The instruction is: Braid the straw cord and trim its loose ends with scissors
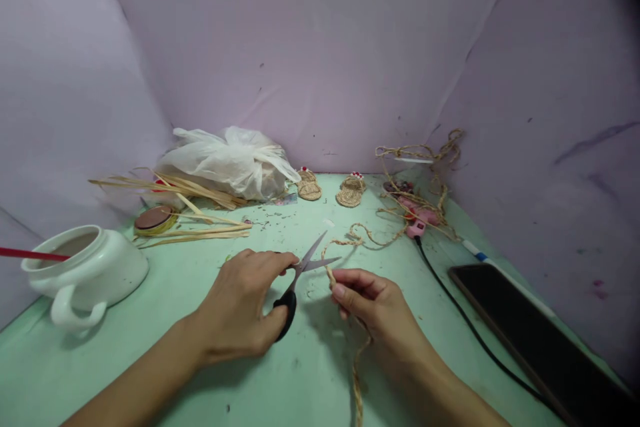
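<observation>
My left hand (245, 307) grips black-handled scissors (300, 277) over the pale green table (200, 360). The blades are parted and point up and right. My right hand (373, 303) pinches a braided straw rope (331, 273) near its end, holding the tip upright just beside the blades. More of this rope (357, 380) trails down from under my right hand toward the near edge. Another length of braid loops across the table beyond the blades.
A white ceramic pot (85, 273) with a red stick stands at the left. Straw strips (200, 230), a tape roll (154, 219) and a plastic bag (230, 163) lie behind. Two tiny woven sandals (350, 192), tangled braid, a pink device with black cable (450, 300) and a dark tablet (540, 340) sit right.
</observation>
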Tool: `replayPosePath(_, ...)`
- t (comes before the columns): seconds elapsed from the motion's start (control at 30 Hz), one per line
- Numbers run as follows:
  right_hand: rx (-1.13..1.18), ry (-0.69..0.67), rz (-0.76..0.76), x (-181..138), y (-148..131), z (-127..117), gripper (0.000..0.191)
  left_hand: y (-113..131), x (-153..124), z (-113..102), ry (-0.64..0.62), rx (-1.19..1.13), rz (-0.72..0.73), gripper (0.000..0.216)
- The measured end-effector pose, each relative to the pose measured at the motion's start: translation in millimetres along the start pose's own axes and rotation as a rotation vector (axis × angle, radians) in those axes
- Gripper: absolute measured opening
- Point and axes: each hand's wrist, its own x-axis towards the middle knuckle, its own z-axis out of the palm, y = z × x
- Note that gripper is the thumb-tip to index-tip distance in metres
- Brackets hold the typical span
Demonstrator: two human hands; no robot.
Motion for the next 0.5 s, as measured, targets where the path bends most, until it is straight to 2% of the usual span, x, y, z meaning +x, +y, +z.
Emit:
replayPosePath(0.17,-0.008,-0.015,-0.004,1.0,3.5,-1.5,0.023,3.1,1.2,2.9,-0.075,0.181,0.088,0.050)
replayPosePath(0.5,-0.002,0.029,0.011,-1.5,-1.2,4.4,0.020,-1.2,-2.0,8.6,-0.114,0.238,0.158,0.053)
